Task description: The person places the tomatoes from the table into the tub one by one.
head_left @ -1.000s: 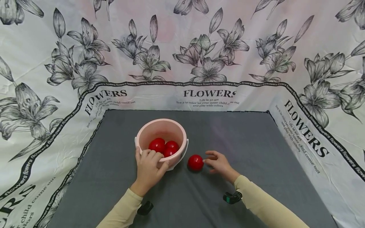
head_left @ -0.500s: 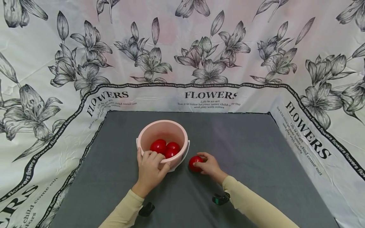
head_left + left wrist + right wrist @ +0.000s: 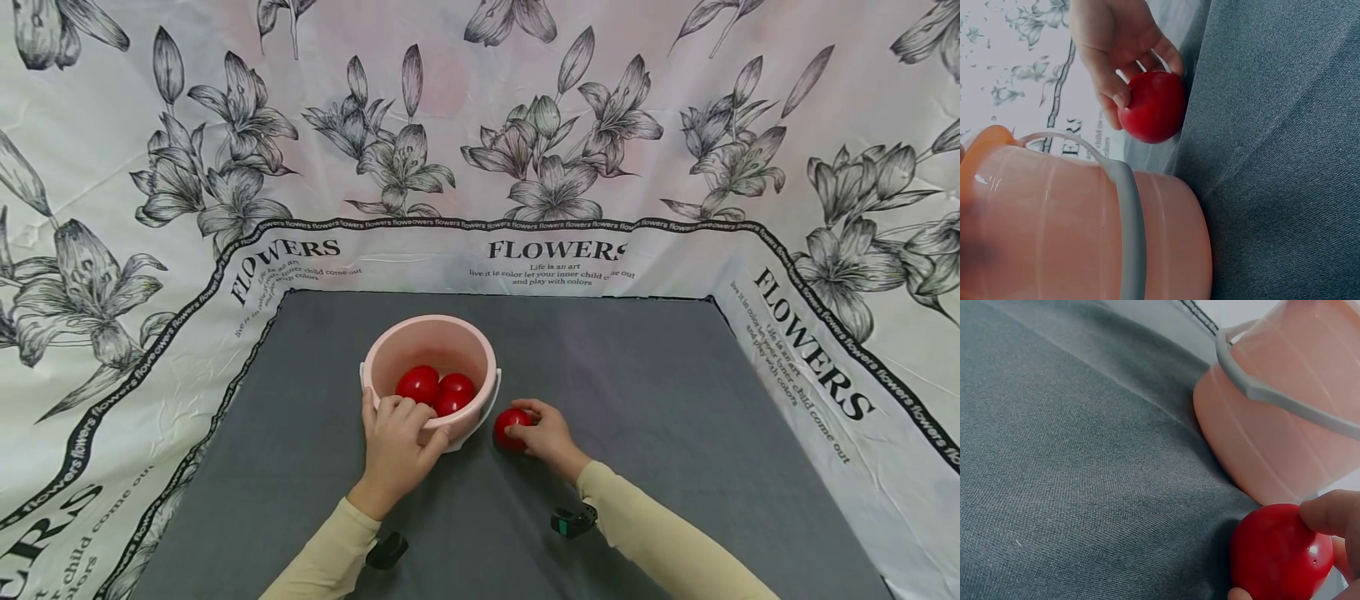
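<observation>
A pink bucket (image 3: 427, 329) with a white handle stands on the grey cloth, its mouth facing up. Inside it lie several red balls (image 3: 417, 384), partly hidden by the near rim. My left hand (image 3: 397, 450) grips that near rim, fingers over the edge and thumb outside. To the right of the bucket, my right hand (image 3: 551, 437) holds another red ball (image 3: 509, 429) between thumb and fingers. In the left wrist view this ball (image 3: 1154, 109) shows in the right hand's grasp, at or very near the cloth. The right wrist view shows the bucket wall (image 3: 1260, 437) just beyond it.
A grey cloth (image 3: 637, 375) covers the table. White fabric printed with flowers and lettering (image 3: 555, 258) rises behind it and along both sides. Dark wrist devices (image 3: 573, 521) sit below each forearm.
My right hand has moved left to the loose ball and closed its fingers around it, shifting it slightly. The left hand stays on the bucket rim.
</observation>
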The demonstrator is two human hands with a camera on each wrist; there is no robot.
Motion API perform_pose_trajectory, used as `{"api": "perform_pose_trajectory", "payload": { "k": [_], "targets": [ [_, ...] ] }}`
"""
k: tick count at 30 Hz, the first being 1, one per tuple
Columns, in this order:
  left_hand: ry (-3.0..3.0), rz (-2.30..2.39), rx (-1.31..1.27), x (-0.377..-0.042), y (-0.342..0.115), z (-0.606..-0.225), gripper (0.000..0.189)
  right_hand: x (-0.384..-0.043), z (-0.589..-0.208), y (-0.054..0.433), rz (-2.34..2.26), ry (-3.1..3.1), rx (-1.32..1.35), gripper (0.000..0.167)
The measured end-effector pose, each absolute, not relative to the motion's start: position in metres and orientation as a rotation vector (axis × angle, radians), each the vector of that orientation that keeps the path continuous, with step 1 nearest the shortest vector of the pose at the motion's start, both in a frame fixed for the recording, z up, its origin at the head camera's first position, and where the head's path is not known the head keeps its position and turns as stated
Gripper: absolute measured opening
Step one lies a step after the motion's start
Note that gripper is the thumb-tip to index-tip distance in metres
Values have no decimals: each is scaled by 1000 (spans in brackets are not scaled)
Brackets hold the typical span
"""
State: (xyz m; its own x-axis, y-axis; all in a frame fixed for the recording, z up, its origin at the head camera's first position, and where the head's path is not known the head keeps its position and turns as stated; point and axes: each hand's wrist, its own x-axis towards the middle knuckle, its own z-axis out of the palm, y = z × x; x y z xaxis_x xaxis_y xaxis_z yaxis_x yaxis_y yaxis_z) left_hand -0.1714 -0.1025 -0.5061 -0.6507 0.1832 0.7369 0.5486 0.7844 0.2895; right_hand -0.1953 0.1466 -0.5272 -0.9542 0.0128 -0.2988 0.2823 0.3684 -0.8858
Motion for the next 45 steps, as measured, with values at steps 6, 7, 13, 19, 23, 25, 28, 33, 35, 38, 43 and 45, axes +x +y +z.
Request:
{"api": "perform_pose_trajectory", "payload": {
  "k": [6, 7, 13, 19, 23, 25, 28, 33, 35, 38, 43, 45],
  "targets": [
    [-2275, -652, -535, -171, -102, -506, 20, -196, -528, 147, -1654, 2388, 268, 49],
    [-2277, -652, -534, -171, -102, -505, 20, -197, -528, 147, -1666, 2384, 273, 49],
    [-2281, -649, -533, -170, -102, -505, 20, -200, -526, 152, -1723, 2348, 310, 49],
    [-2268, -649, -529, -171, -102, -506, 20, -207, -512, 161, -1749, 2336, 324, 50],
    [-2262, -656, -530, -171, -102, -506, 18, -212, -498, 168, -1775, 2314, 325, 49],
    [-2263, -657, -528, -171, -102, -506, 16, -214, -490, 171, -1784, 2303, 320, 48],
    [-2263, -658, -531, -171, -101, -506, 16, -217, -479, 176, -1782, 2305, 299, 48],
    [-2259, -653, -539, -171, -102, -506, 17, -222, -458, 180, -1751, 2325, 266, 51],
    [-2258, -650, -539, -172, -102, -506, 17, -226, -448, 181, -1748, 2326, 262, 52],
    [-2257, -651, -540, -172, -102, -505, 17, -232, -432, 180, -1770, 2322, 248, 51],
    [-2251, -666, -542, -171, -102, -504, 17, -241, -404, 172, -1800, 2324, 191, 50],
    [-2249, -669, -541, -171, -101, -504, 17, -245, -395, 165, -1813, 2322, 159, 49]
  ]
}}
